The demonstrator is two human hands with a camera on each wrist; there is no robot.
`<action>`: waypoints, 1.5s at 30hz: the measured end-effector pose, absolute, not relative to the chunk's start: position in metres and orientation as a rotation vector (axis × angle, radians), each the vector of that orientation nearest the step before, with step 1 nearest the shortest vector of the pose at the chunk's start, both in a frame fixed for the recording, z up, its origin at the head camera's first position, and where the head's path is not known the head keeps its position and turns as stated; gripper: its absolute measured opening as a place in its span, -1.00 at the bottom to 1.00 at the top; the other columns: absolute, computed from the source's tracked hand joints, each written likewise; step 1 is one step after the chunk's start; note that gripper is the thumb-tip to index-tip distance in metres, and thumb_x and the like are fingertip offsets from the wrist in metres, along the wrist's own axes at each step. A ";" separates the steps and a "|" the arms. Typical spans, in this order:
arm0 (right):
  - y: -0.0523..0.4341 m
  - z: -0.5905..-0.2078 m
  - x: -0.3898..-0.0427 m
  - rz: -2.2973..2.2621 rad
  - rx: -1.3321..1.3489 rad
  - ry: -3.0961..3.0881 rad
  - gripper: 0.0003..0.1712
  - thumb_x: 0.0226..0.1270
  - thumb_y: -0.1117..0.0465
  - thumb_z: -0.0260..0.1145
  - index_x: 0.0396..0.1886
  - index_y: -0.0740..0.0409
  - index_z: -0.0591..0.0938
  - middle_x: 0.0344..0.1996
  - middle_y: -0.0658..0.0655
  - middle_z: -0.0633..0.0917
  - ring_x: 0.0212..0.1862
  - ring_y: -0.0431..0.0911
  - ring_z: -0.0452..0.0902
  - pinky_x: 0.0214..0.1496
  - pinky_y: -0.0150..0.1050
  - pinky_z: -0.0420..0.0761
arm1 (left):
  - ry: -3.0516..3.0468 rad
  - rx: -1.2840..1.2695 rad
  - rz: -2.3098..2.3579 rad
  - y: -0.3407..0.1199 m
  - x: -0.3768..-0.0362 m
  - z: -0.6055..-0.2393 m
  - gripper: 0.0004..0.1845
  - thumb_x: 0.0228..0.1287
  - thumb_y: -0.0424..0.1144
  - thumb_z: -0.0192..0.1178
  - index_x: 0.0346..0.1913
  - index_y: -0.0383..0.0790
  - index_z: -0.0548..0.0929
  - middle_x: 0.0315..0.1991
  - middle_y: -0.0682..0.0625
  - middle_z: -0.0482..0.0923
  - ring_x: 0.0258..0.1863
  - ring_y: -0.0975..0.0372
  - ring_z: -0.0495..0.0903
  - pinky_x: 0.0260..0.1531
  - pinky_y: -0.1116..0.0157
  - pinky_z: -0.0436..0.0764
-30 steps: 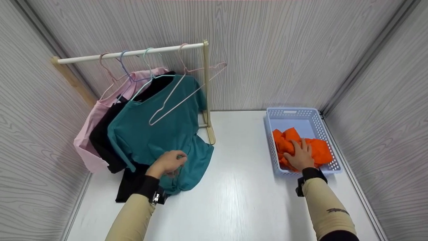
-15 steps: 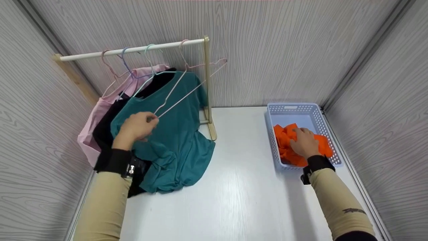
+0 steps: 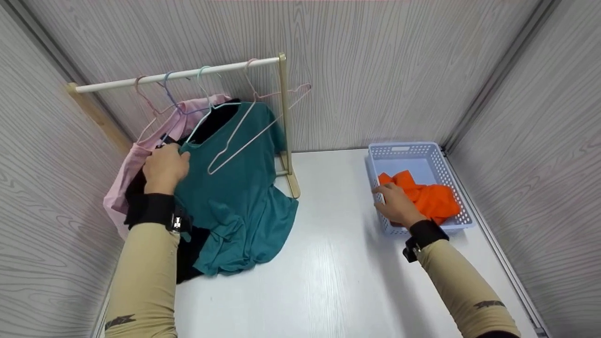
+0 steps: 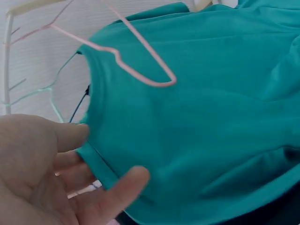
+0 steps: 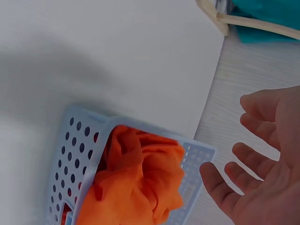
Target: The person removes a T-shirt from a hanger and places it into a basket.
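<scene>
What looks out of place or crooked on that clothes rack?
The teal shirt hangs askew, its hem bunched on the table. An empty pink hanger tilts across its front. The left hand touches its collar.

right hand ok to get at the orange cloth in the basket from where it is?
Probably yes. The right hand is open at the basket near wall, beside the orange cloth. The basket has no lid and nothing lies over the cloth.

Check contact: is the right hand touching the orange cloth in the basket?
Apart. The right wrist view shows the right hand open beside the basket, its wall between fingers and the orange cloth.
</scene>
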State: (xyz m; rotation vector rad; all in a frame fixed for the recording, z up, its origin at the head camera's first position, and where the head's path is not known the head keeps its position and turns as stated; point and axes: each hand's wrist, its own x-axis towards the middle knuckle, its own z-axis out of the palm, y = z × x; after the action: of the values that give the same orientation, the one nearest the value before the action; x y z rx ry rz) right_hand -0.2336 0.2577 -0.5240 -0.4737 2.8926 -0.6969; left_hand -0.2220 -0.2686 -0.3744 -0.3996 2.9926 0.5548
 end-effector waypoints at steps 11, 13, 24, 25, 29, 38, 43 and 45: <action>0.232 -0.539 -0.220 -0.721 -0.642 2.834 -0.63 0.26 0.33 0.25 0.06 0.36 0.58 0.17 0.52 0.40 0.13 0.36 0.42 0.26 0.19 0.44 | 3.132 -0.321 0.532 -0.250 -0.226 -0.374 -0.57 0.51 -0.13 -0.06 0.23 -0.35 0.49 0.11 -0.48 0.49 0.05 -0.35 0.48 -0.03 -0.24 0.49; 0.232 -0.541 -0.218 -0.721 -0.638 2.830 -0.64 0.27 0.32 0.25 0.05 0.35 0.58 0.18 0.52 0.38 0.14 0.36 0.42 0.25 0.19 0.45 | 3.138 -0.327 0.548 -0.249 -0.229 -0.375 -0.59 0.50 -0.15 -0.05 0.22 -0.34 0.51 0.12 -0.47 0.50 0.06 -0.34 0.47 0.01 -0.24 0.47; 0.233 -0.550 -0.214 -0.764 -0.660 2.833 -0.70 0.32 0.30 0.25 0.01 0.31 0.62 0.10 0.43 0.48 0.11 0.27 0.45 0.26 0.14 0.46 | 3.294 -0.335 0.548 -0.253 -0.224 -0.356 -0.67 0.48 -0.21 -0.02 0.13 -0.32 0.58 0.08 -0.42 0.56 0.04 -0.35 0.49 -0.03 -0.25 0.44; 0.233 -0.550 -0.214 -0.776 -0.669 2.834 -0.70 0.31 0.30 0.25 0.01 0.31 0.62 0.09 0.43 0.48 0.10 0.27 0.46 0.25 0.15 0.47 | 3.303 -0.327 0.546 -0.255 -0.223 -0.353 -0.66 0.48 -0.21 -0.02 0.14 -0.32 0.58 0.08 -0.42 0.56 0.04 -0.35 0.49 -0.02 -0.25 0.44; 0.232 -0.550 -0.212 -0.775 -0.701 2.819 -0.70 0.31 0.31 0.25 0.01 0.33 0.61 0.06 0.41 0.51 0.09 0.26 0.46 0.23 0.16 0.47 | 3.311 -0.274 0.521 -0.264 -0.216 -0.346 -0.67 0.50 -0.23 -0.04 0.13 -0.35 0.56 0.05 -0.43 0.57 0.02 -0.36 0.49 -0.02 -0.26 0.42; 0.234 -0.552 -0.208 -0.803 -0.701 2.751 -0.70 0.35 0.32 0.21 0.04 0.28 0.61 0.01 0.34 0.61 0.03 0.22 0.52 0.17 0.13 0.51 | 3.243 -0.182 0.490 -0.308 -0.184 -0.356 -0.68 0.52 -0.27 -0.07 0.18 -0.35 0.47 0.01 -0.47 0.54 -0.06 -0.39 0.48 -0.06 -0.29 0.39; 0.237 -0.553 -0.206 -0.795 -0.715 2.732 -0.71 0.34 0.34 0.19 0.02 0.31 0.61 -0.01 0.36 0.61 -0.01 0.25 0.53 0.13 0.15 0.52 | 3.162 -0.148 0.457 -0.331 -0.168 -0.364 -0.62 0.55 -0.20 -0.11 0.23 -0.38 0.44 0.00 -0.49 0.51 -0.13 -0.32 0.48 -0.11 -0.25 0.40; 0.237 -0.554 -0.206 -0.789 -0.722 2.722 -0.71 0.34 0.34 0.19 0.02 0.33 0.61 -0.02 0.37 0.61 -0.01 0.25 0.53 0.13 0.15 0.52 | 3.124 -0.158 0.457 -0.338 -0.163 -0.366 -0.58 0.56 -0.17 -0.13 0.26 -0.40 0.41 0.00 -0.50 0.49 -0.16 -0.27 0.45 -0.11 -0.23 0.40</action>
State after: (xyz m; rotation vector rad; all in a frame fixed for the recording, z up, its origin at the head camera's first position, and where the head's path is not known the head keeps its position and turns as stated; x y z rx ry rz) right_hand -0.2056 0.2368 -0.5536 -0.7216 2.7222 -0.7888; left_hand -0.1629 -0.3383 -0.3658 -0.1583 3.1241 0.4575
